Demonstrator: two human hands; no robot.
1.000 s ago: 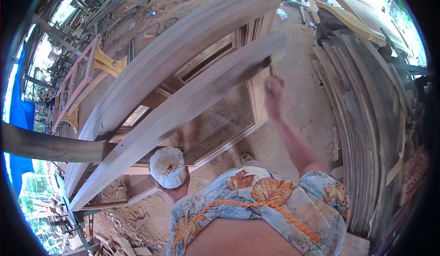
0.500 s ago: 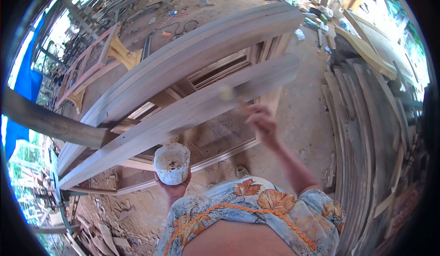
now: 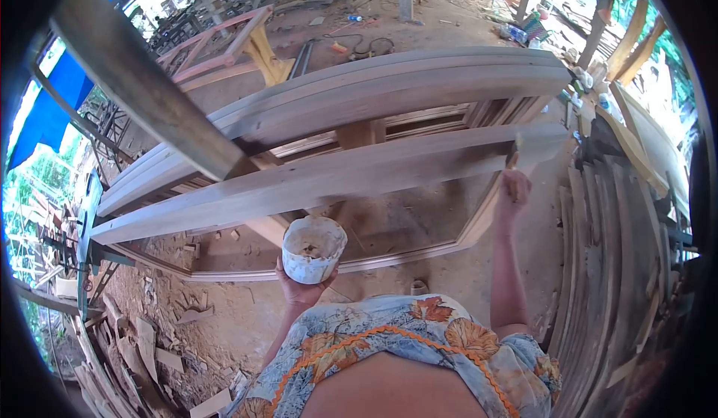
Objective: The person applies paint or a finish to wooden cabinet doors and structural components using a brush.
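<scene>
The brush (image 3: 512, 161) is at the right end of the pale board (image 3: 336, 165), right hand (image 3: 516, 186) closed round its handle, left hand (image 3: 301, 291) half-open, cupping the white pot (image 3: 310, 268); apparently mid-brushing, it calls for light, even pressure.

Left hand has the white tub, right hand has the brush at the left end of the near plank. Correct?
One error: the brush is near the right end of the near plank, not the left, per the head view. The rest holds: left hand has the white tub, right hand has the brush.
</scene>
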